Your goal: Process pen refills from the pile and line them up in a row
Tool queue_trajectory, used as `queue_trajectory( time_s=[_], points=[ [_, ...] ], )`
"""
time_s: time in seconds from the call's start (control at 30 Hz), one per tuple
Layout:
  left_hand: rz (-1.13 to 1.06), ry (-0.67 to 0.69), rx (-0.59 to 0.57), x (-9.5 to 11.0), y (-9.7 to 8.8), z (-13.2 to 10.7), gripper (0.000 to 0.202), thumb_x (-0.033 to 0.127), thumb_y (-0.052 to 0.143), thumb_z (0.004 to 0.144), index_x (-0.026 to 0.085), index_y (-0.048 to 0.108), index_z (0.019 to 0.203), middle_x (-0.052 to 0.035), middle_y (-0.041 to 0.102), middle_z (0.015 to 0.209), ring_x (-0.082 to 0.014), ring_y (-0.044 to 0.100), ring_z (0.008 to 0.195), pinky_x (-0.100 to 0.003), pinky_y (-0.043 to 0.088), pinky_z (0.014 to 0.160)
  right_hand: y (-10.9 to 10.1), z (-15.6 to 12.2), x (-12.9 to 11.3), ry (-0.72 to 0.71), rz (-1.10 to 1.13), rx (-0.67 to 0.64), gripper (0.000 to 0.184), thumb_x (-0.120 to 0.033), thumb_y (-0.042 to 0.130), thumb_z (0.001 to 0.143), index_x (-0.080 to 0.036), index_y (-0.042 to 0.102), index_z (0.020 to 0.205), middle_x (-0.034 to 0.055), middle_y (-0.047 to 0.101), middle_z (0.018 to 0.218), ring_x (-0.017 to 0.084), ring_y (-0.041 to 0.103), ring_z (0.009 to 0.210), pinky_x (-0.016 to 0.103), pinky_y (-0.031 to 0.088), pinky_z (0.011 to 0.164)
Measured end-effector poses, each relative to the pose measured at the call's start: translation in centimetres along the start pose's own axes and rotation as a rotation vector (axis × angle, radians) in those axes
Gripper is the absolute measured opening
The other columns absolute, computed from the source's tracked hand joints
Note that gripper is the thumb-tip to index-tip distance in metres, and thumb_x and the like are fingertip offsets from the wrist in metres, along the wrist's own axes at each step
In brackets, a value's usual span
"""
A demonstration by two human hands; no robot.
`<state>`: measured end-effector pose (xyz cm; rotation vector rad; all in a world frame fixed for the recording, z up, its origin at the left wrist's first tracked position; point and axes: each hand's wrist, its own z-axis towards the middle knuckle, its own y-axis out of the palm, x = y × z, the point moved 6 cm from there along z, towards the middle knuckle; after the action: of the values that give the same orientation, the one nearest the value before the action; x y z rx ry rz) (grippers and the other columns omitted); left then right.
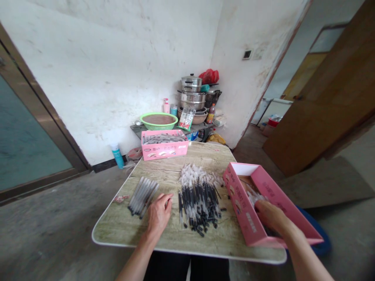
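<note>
My left hand rests on the small wood-pattern table, fingers curled, between a neat bundle of dark pens and a large loose heap of black pen refills. Its fingertips seem to pinch something thin beside the heap. My right hand reaches into a tilted pink cardboard box at the table's right edge, over small clear pieces inside. Its fingers are hidden in the box.
A second pink box full of pens stands at the table's far edge. Behind it a low shelf carries a green basin, stacked steel pots and bottles. A wooden door leans at the right. The floor is bare concrete.
</note>
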<state>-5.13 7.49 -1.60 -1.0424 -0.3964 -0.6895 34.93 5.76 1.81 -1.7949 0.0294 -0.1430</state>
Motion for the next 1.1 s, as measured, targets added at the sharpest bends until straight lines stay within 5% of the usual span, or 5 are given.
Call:
queue_trajectory(
  time_s=[0.3,0.4,0.47,0.73,1.1],
  points=[
    [-0.248,-0.110,0.034,0.0,-0.6,0.3,0.023,0.025,0.051,0.084,0.021,0.071,0.096,-0.0064,0.070,0.092,-0.0209,0.065,0.081,-0.031,0.049,0.075,-4.6,-2.6,0.0,0.195,-0.031,0.227,0.029,-0.024,0.038,0.089,-0.011,0.064,0.093,0.0202,0.070,0.089,0.032,0.067,0.083,0.035,0.044,0.063],
    [-0.562,-0.287,-0.011,0.9,0.2,0.1,0.026,0.034,0.055,0.082,0.018,0.071,0.095,-0.0064,0.070,0.080,-0.0179,0.064,0.063,-0.026,0.050,0.055,-7.5,-5.2,-3.3,0.187,0.171,0.409,0.032,-0.037,0.039,0.089,-0.016,0.062,0.093,0.0123,0.069,0.072,0.029,0.066,0.068,0.032,0.041,0.055],
    [-0.814,-0.413,-0.092,2.2,1.2,-0.3,0.033,0.040,0.057,0.081,0.015,0.070,0.096,-0.0060,0.068,0.071,-0.0145,0.059,0.052,-0.023,0.046,0.044,-8.0,-6.4,-7.8,-0.056,0.443,0.422,0.027,-0.038,0.044,0.087,-0.018,0.062,0.090,0.0065,0.068,0.070,0.023,0.064,0.064,0.027,0.041,0.055],
    [-1.220,-0.507,-0.376,6.4,4.1,-2.2,0.037,0.043,0.069,0.072,0.011,0.069,0.092,-0.0074,0.067,0.074,-0.0142,0.061,0.057,-0.020,0.046,0.046,-1.8,-6.9,-20.5,-0.391,0.879,0.228,0.022,-0.027,0.048,0.087,-0.018,0.059,0.069,-0.0007,0.059,0.060,0.014,0.053,0.056,0.021,0.034,0.052],
    [-1.217,-0.575,-0.041,1.2,3.3,-1.6,0.029,0.043,0.060,0.081,0.014,0.056,0.087,-0.0030,0.066,0.064,-0.0112,0.058,0.048,-0.019,0.045,0.042,0.1,-2.7,-21.5,-0.175,0.286,0.225,0.015,-0.023,0.050,0.087,-0.022,0.064,0.082,0.0045,0.072,0.077,0.018,0.068,0.075,0.022,0.036,0.059]
  ],
)
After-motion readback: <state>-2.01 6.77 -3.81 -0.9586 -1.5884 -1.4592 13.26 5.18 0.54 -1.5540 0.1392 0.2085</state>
